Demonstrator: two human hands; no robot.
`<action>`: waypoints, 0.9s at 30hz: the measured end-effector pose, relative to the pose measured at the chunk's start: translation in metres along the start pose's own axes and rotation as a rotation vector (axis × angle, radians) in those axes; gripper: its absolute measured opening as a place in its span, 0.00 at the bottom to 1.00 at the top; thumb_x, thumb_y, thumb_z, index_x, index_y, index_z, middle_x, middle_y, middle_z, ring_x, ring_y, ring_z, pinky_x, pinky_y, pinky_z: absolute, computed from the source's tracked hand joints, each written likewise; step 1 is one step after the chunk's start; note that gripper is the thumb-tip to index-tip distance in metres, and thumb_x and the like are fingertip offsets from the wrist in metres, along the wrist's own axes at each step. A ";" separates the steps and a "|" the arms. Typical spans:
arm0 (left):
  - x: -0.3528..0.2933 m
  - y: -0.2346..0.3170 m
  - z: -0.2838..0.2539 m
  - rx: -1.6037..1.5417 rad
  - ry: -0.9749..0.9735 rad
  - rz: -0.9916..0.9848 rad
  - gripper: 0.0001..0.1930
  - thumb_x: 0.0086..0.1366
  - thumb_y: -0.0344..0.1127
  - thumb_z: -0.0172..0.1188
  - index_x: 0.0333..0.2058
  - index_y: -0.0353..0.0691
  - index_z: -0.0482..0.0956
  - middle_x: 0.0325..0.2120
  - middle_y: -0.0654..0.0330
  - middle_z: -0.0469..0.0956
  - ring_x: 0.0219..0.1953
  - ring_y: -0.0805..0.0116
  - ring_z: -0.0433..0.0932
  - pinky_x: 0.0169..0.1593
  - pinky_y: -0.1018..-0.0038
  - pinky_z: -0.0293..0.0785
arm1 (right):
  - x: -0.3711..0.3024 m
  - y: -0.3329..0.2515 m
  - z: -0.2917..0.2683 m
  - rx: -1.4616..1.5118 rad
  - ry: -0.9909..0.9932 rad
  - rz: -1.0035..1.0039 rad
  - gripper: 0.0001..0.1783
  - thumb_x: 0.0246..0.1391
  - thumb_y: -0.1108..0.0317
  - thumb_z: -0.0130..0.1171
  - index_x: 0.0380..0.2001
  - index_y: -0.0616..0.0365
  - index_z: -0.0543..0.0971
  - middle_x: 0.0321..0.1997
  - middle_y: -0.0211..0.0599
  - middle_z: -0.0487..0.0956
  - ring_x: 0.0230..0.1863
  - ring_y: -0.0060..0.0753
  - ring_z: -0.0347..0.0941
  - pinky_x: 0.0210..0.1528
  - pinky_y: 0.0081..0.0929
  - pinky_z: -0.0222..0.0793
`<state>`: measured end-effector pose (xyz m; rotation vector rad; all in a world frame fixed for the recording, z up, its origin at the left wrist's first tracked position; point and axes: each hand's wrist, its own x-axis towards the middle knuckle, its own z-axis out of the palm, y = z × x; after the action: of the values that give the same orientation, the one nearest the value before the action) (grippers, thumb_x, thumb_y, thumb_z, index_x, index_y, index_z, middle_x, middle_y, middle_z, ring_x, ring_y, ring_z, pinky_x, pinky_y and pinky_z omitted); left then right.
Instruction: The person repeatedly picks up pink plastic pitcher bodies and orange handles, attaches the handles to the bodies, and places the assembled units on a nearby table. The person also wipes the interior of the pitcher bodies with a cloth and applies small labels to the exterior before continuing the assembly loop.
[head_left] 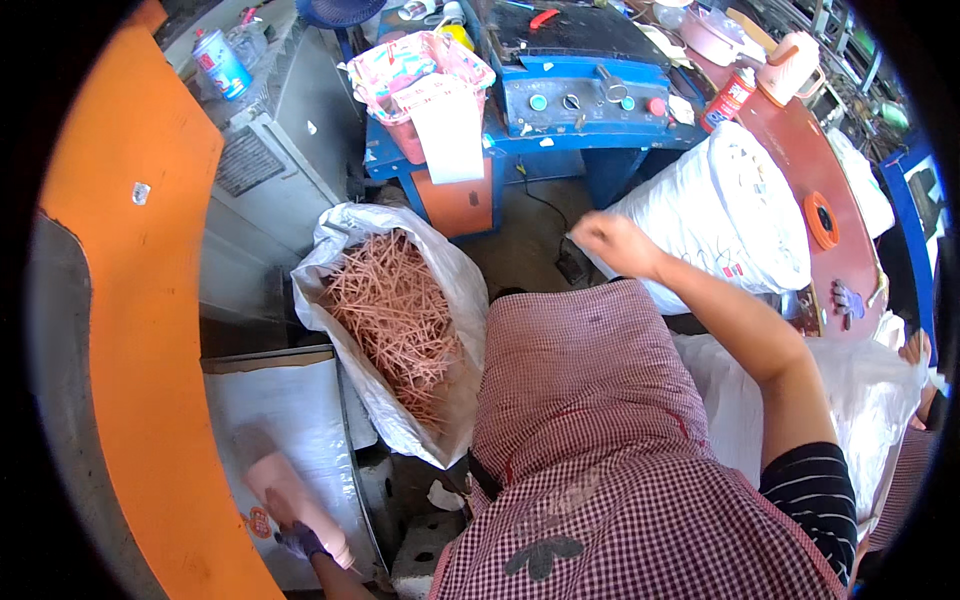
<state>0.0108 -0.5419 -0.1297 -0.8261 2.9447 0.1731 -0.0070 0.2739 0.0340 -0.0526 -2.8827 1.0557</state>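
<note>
My left hand, in a dark glove, closes round the near part of a long pale pink thing. Motion blurs its far end, and I cannot make out its kind. It is over a flat sheet-covered surface at the lower left. My bare right hand is raised in front of me, its fingers curled in with nothing seen in them. Just right of it stands a full white sack. Between my hands and further left, an open white woven sack holds a heap of thin pink sticks.
An orange machine panel rises along the left. Ahead is a blue machine with a button panel, beside a pink basket. A reddish table at right bears a red spray can, a pink jug and a glove.
</note>
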 end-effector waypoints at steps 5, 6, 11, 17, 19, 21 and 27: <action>-0.043 0.135 -0.083 -0.534 0.229 0.301 0.20 0.60 0.36 0.59 0.45 0.26 0.73 0.53 0.41 0.70 0.55 0.48 0.71 0.54 0.59 0.69 | 0.157 -0.013 0.006 0.186 0.380 -0.003 0.15 0.54 0.60 0.60 0.36 0.63 0.81 0.36 0.44 0.82 0.39 0.42 0.79 0.43 0.32 0.73; -0.052 0.155 -0.099 -0.400 0.217 0.479 0.19 0.60 0.34 0.59 0.45 0.27 0.72 0.53 0.42 0.71 0.53 0.50 0.73 0.52 0.61 0.71 | 0.176 -0.030 0.004 0.264 0.363 0.114 0.17 0.52 0.58 0.62 0.36 0.63 0.81 0.35 0.41 0.82 0.39 0.39 0.79 0.42 0.31 0.73; -0.129 0.302 -0.128 -0.813 -0.168 0.740 0.15 0.58 0.30 0.61 0.43 0.31 0.74 0.55 0.42 0.71 0.47 0.58 0.78 0.46 0.68 0.76 | 0.233 -0.019 0.033 0.706 0.351 0.257 0.12 0.47 0.63 0.69 0.22 0.61 0.81 0.21 0.31 0.79 0.25 0.24 0.72 0.31 0.27 0.68; -0.210 0.444 -0.123 -0.668 -0.196 1.158 0.19 0.55 0.33 0.63 0.46 0.35 0.75 0.48 0.42 0.76 0.47 0.45 0.77 0.49 0.62 0.76 | 0.172 -0.027 0.022 0.645 0.315 0.207 0.12 0.50 0.66 0.67 0.24 0.65 0.81 0.22 0.32 0.78 0.25 0.19 0.69 0.30 0.24 0.67; -0.229 0.471 -0.137 -0.536 -0.233 1.280 0.21 0.54 0.34 0.64 0.47 0.35 0.76 0.48 0.45 0.76 0.48 0.47 0.77 0.52 0.62 0.74 | 0.166 -0.021 0.020 0.583 0.276 0.214 0.17 0.51 0.59 0.66 0.29 0.66 0.82 0.27 0.39 0.81 0.30 0.27 0.75 0.37 0.26 0.70; -0.243 0.485 -0.134 -0.519 -0.221 1.325 0.21 0.53 0.35 0.65 0.47 0.37 0.76 0.46 0.47 0.77 0.47 0.49 0.77 0.50 0.63 0.75 | 0.164 -0.020 0.012 0.426 0.218 0.193 0.20 0.51 0.55 0.66 0.33 0.66 0.82 0.31 0.44 0.82 0.34 0.34 0.78 0.41 0.28 0.71; -0.262 0.499 -0.122 -0.523 -0.187 1.355 0.21 0.53 0.36 0.65 0.47 0.37 0.77 0.44 0.49 0.77 0.45 0.53 0.78 0.47 0.64 0.75 | 0.195 -0.056 -0.015 -0.211 0.664 -0.549 0.12 0.46 0.70 0.65 0.36 0.58 0.80 0.39 0.42 0.78 0.42 0.46 0.75 0.43 0.37 0.71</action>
<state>-0.0321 -0.0002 0.0623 1.2131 2.6949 0.9933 -0.2003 0.2516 0.0927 0.2999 -2.1917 0.4991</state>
